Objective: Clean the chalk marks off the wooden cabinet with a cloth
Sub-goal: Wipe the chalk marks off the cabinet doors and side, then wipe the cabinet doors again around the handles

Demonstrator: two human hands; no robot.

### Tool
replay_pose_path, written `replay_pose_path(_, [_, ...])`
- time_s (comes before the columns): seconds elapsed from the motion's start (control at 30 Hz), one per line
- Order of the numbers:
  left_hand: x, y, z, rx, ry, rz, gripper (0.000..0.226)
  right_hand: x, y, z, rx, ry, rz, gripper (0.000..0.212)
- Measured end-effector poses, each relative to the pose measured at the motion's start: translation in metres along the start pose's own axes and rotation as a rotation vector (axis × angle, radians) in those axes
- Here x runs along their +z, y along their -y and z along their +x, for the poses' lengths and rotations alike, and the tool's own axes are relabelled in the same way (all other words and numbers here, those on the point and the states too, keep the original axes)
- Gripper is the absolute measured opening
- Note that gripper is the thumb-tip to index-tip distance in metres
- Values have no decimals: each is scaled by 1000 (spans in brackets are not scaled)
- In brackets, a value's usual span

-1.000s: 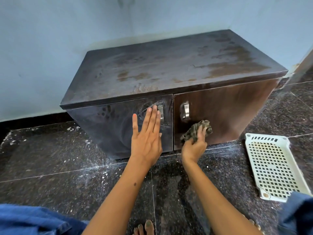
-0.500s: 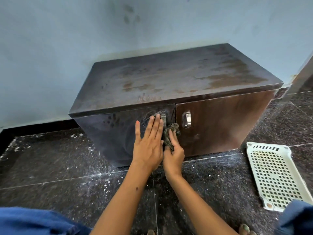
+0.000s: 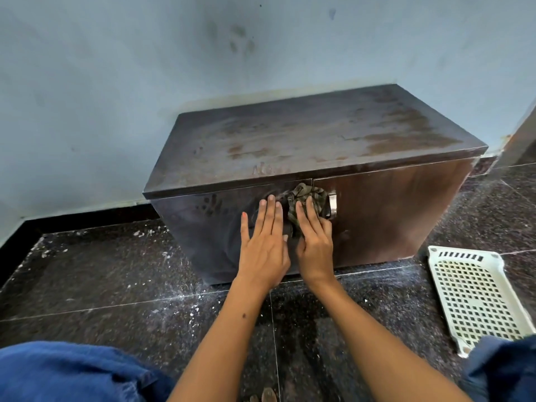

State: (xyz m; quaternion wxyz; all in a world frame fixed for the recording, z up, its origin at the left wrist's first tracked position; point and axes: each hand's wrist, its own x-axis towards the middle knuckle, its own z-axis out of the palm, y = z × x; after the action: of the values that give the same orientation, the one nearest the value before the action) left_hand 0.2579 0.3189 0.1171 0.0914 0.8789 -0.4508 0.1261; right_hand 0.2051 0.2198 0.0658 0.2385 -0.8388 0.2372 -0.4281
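Your right hand [image 3: 314,242] presses a crumpled, mottled cloth [image 3: 304,203] with straight fingers against the dark, chalk-smeared wooden cabinet [image 3: 391,216]; your left hand [image 3: 265,245] lies flat beside it.

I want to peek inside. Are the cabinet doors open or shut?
Shut. Both doors sit flush with the cabinet front; only a thin seam runs between them.

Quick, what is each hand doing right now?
Left hand: open, flat against the cabinet door.
Right hand: open, straight fingers pressing the cloth against the cabinet.
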Motion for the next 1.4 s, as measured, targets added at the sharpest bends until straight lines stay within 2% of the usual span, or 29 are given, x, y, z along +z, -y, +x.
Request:
replay_pose_path(0.07, [-3,0,-1,-28,86,-73,65,-2,1,-2,24,26,7,75])
replay_pose_path(0.2, [-7,-10,1,-134,231,-321,57,-11,7,-10,133,96,69,69])
replay_pose_path(0.27, [-9,-14,3,-145,281,-400,57,-11,6,-18,260,160,182,64])
replay_pose_path(0.3, [-9,-14,4,-138,288,-401,58,-11,6,-20,392,157,303,60])
replay_pose_path(0.33, [-9,-13,4,-133,288,-384,58,-11,9,-21,568,101,465,56])
replay_pose_path(0.4, [-10,-12,3,-124,284,-345,58,-14,20,-20,886,-110,732,52])
replay_pose_path(0.43, [-11,-11,2,-125,285,-346,58,-16,27,-20,914,-209,742,53])
replay_pose_path(0.5, [-11,-11,1,-140,277,-412,57,-24,41,-18,702,-292,622,55])
replay_pose_path(0.6, [-12,-13,4,-196,244,-589,55,-25,47,-2,179,-268,323,50])
replay_pose_path(0.63, [-11,-14,4,-209,234,-628,54,-21,42,5,80,-233,245,47])
replay_pose_path(0.73, [-9,-13,2,-208,232,-697,53,-7,24,12,45,-95,126,48])
replay_pose_path(0.83, [-5,-11,2,-189,218,-710,61,-2,8,2,27,-24,47,51])
replay_pose_path(0.9, [-3,-12,2,-178,210,-721,66,-6,6,-2,50,34,86,52])
replay_pose_path(0.97, [-1,-14,1,-169,202,-728,64,-13,12,-8,244,43,217,50])
replay_pose_path(1.0, [-1,-14,0,-173,202,-743,61,-18,15,-8,466,5,365,46])
replay_pose_path(1.07, [0,-14,1,-204,183,-799,56,-29,19,-4,1029,-83,908,44])
replay_pose_path(1.1, [-2,-16,1,-223,149,-840,56,-35,15,-4,1209,-35,1160,42])
replay_pose_path(1.13, [-4,-20,1,-252,100,-895,58,-42,13,-4,1287,63,1338,42])
replay_pose_path(1.2, [-14,-31,2,-370,-21,-1015,54,-53,12,-1,1261,255,1407,64])
replay_pose_path(1.23, [-20,-36,3,-474,-63,-1069,51,-57,12,4,1206,318,1410,69])
replay_pose_path(1.33, [-31,-40,15,-855,-7,-1355,61,-70,22,21,967,430,1443,42])
replay_pose_path(1.4, [-36,-38,20,-998,101,-1576,75,-77,28,30,823,475,1380,38])
